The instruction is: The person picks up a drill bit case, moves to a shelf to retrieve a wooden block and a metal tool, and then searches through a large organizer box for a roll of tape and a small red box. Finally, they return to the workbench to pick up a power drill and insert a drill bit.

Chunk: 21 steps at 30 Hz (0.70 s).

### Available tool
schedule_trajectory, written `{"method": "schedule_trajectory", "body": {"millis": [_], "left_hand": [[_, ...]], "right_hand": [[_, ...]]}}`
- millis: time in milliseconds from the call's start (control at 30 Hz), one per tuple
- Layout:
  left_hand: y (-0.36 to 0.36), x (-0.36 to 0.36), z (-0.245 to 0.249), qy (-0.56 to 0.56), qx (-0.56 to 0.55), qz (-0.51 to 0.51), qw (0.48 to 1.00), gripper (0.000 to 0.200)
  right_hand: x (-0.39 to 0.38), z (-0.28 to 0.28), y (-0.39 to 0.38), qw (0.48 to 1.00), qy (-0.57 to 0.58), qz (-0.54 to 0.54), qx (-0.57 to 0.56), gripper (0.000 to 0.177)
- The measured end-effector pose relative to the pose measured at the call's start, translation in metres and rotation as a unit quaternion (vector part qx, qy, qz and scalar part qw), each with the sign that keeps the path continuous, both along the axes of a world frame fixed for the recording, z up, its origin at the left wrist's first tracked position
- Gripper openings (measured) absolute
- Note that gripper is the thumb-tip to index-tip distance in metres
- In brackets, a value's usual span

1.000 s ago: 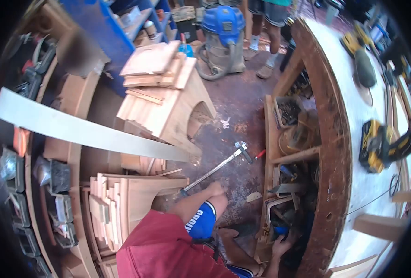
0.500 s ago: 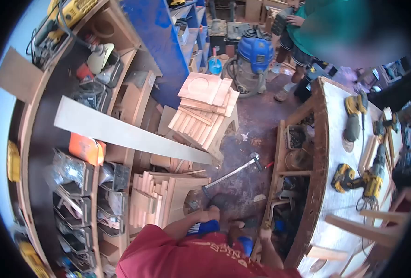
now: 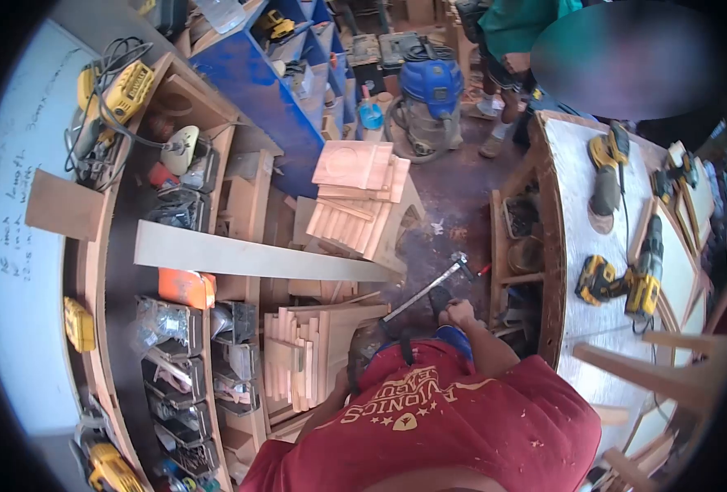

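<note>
My right hand (image 3: 459, 312) reaches low over the floor with its fingers curled. Whatever may be inside them is hidden. A metal bar clamp (image 3: 423, 290) lies on the floor just ahead of it, and a dark shoe-like shape shows beside the fingers. On the left, my forearm (image 3: 318, 416) comes out of the red shirt (image 3: 462, 418) beside stacked wood boards (image 3: 298, 361); the hand at its end is dark and mostly hidden by my body. A red-handled tool end (image 3: 484, 269) lies by the clamp's head.
Left stands a shelf with bins (image 3: 175, 369), crossed by a long pale board (image 3: 249, 257). Ahead are a wood pile on a stool (image 3: 351, 217) and a blue vacuum (image 3: 431, 90). The workbench (image 3: 572, 180) on the right carries a drill (image 3: 646, 279). A person in green (image 3: 503, 29) stands behind.
My body leans further forward and down. My right hand has moved forward from beside my leg to near the clamp. My left hand has drawn back toward my body.
</note>
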<state>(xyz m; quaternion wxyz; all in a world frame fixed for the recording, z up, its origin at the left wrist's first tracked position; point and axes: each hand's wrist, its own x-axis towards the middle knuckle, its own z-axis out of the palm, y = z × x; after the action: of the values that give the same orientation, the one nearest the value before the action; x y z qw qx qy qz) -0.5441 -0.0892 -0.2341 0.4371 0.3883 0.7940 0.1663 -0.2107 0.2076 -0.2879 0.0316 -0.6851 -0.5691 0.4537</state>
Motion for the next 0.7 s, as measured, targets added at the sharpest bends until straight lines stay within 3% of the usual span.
{"method": "schedule_trajectory", "body": {"millis": [133, 167, 200, 267, 300, 333, 400, 433, 500, 600, 700], "left_hand": [[-0.024, 0.032, -0.013, 0.038, -0.044, 0.122, 0.991, 0.047], [-0.032, 0.04, -0.041, 0.011, -0.018, 0.166, 0.986, 0.046], [-0.033, 0.049, -0.058, -0.016, 0.013, 0.205, 0.978, 0.045], [-0.011, 0.076, -0.041, 0.016, -0.05, 0.234, 0.971, 0.044], [0.0, 0.081, -0.031, 0.03, -0.083, 0.234, 0.968, 0.043], [-0.006, 0.079, -0.05, 0.054, -0.081, 0.208, 0.973, 0.041], [-0.011, 0.078, -0.063, 0.064, -0.132, 0.212, 0.966, 0.038], [-0.006, 0.08, -0.059, 0.069, -0.132, 0.208, 0.967, 0.037], [0.011, 0.079, -0.05, 0.076, -0.121, 0.194, 0.971, 0.037], [0.034, 0.073, -0.038, 0.076, -0.11, 0.152, 0.979, 0.036], [0.05, 0.068, -0.036, 0.075, -0.092, 0.122, 0.985, 0.036]], "right_hand": [[0.016, -0.021, 0.069, 0.979, -0.084, 0.177, -0.053, 0.032], [0.013, 0.019, 0.084, 0.986, -0.041, 0.103, -0.123, 0.033], [0.003, 0.02, 0.095, 0.986, -0.033, 0.147, -0.076, 0.033], [0.003, 0.01, 0.128, 0.977, -0.026, 0.209, 0.019, 0.034], [0.002, -0.047, 0.137, 0.967, -0.063, 0.243, 0.049, 0.035], [0.003, -0.031, 0.152, 0.941, -0.067, 0.322, 0.075, 0.035], [-0.012, -0.026, 0.168, 0.947, -0.033, 0.31, 0.072, 0.036], [-0.021, -0.023, 0.174, 0.975, 0.005, 0.217, 0.045, 0.037], [-0.023, -0.002, 0.184, 0.982, 0.024, 0.187, 0.011, 0.039], [-0.008, -0.002, 0.187, 0.963, -0.007, 0.261, 0.061, 0.035], [0.009, -0.01, 0.182, 0.98, -0.023, 0.196, 0.011, 0.036]]}}
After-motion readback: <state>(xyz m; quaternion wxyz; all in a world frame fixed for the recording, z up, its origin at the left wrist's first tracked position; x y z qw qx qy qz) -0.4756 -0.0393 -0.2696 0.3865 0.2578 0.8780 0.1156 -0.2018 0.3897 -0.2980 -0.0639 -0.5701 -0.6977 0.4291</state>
